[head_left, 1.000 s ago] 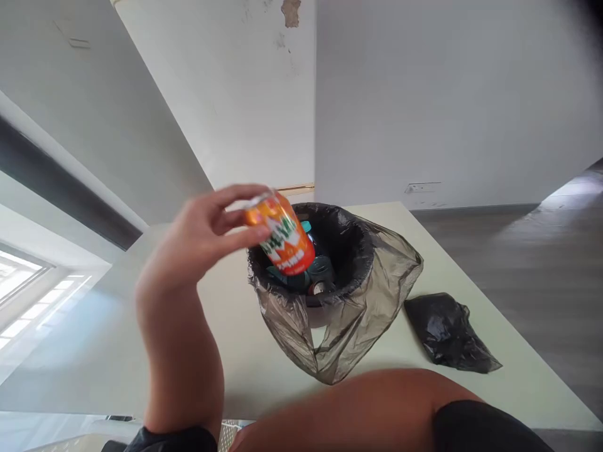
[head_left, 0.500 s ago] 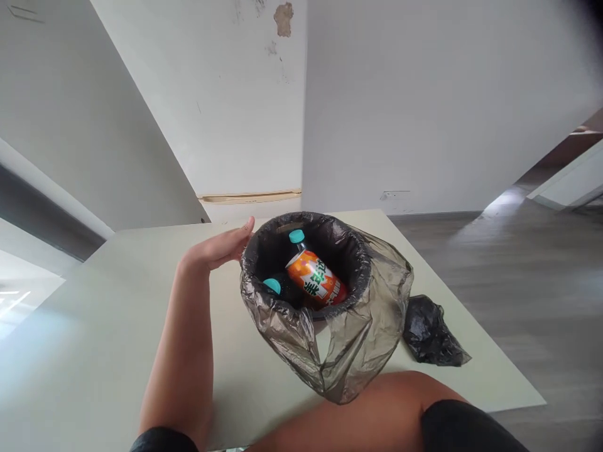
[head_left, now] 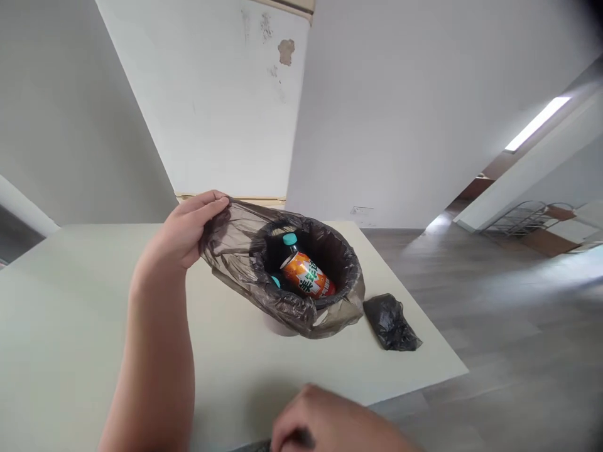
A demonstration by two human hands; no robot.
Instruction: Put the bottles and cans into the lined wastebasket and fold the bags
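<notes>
My left hand (head_left: 191, 226) pinches the rim of a thin black trash bag (head_left: 233, 248) and stretches it out to the left. The bag lines a small round bin (head_left: 279, 324) on the table, its edge folded over the bin's rim. Inside lies a tilted bottle (head_left: 308, 276) with an orange label and a teal cap. A second teal bottle cap (head_left: 276, 282) shows beside it, mostly hidden by the liner. Low at the front edge, my right hand (head_left: 325, 417) is blurred with its fingers curled. Something dark shows by those fingers, too unclear to name.
A crumpled black plastic bag (head_left: 389, 321) lies on the pale table (head_left: 226, 351) right of the bin. Walls stand behind the table. Grey floor (head_left: 452, 301) stretches to the right, with a metal rack (head_left: 518, 220) farther off.
My left hand has gone from resting open against the bin's side to pulling the bag's edge leftward. My right hand has come into view at the bottom. The view has shifted.
</notes>
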